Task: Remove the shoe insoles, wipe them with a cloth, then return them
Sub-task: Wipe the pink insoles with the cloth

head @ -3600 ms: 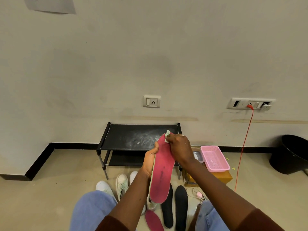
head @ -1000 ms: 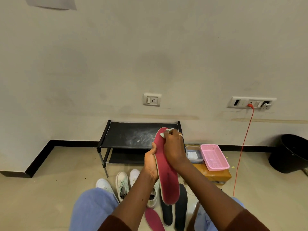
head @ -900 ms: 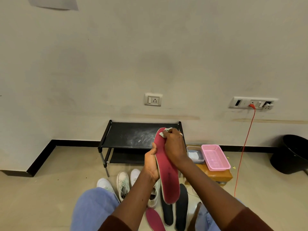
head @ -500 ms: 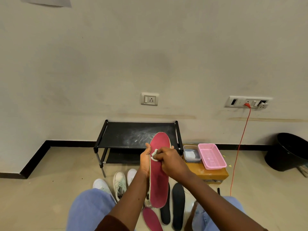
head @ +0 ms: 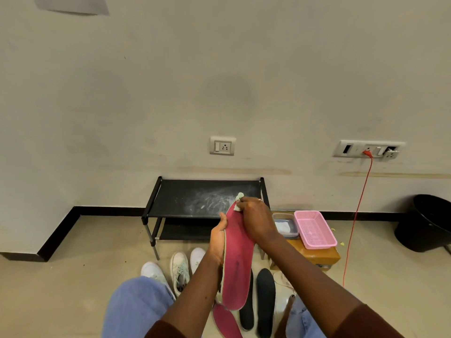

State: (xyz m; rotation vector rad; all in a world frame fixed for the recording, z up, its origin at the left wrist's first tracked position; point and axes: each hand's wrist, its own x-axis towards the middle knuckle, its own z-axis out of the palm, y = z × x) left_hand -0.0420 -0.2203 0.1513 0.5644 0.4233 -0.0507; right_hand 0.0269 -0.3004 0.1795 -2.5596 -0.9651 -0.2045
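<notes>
I hold a pink insole (head: 238, 267) upright in front of me, toe end up. My left hand (head: 218, 237) grips its left edge near the upper part. My right hand (head: 256, 219) presses a small whitish cloth (head: 238, 200) against the toe end. A second pink insole (head: 225, 322) lies on the floor below, beside two black insoles (head: 265, 298). Several white shoes (head: 179, 267) stand on the floor to the left of them.
A black two-tier shoe rack (head: 195, 201) stands against the wall. To its right a pink basket (head: 314, 229) and a clear container (head: 285, 224) rest on a brown box (head: 317, 256). A red cable (head: 357, 215) hangs from the wall socket. A black bin (head: 425, 223) sits far right.
My right hand with the cloth has slid from the middle of the insole up to its toe end. The insole has tilted slightly, its toe now leaning a little to the right.
</notes>
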